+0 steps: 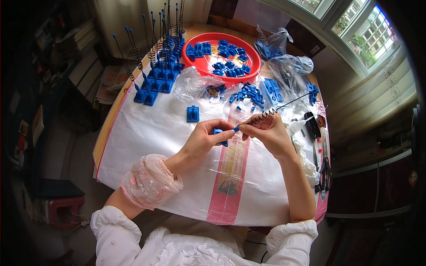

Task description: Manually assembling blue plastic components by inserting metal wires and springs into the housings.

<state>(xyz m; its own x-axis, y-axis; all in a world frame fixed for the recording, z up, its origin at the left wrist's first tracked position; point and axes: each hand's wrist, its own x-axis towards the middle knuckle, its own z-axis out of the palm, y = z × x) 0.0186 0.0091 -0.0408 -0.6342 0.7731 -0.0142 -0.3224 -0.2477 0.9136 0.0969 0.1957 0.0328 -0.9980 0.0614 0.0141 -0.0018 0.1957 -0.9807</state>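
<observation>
I see the table [146, 133] under both hands. Beyond them stands the red tray [200, 62]. My right hand [268, 133] pinches the spring rod [270, 111]; my left hand [204, 138] grips the blue base [220, 131]. I judge insertion step; next needs exact alignment of tip to socket.

Lots of blue here — blue plastic clips [227, 62] in a bright red tray [202, 64], white woven sheet [151, 133] with a pink stripe [230, 177], black spring wire [266, 114] — floral pink sleeve cover [151, 179].
</observation>
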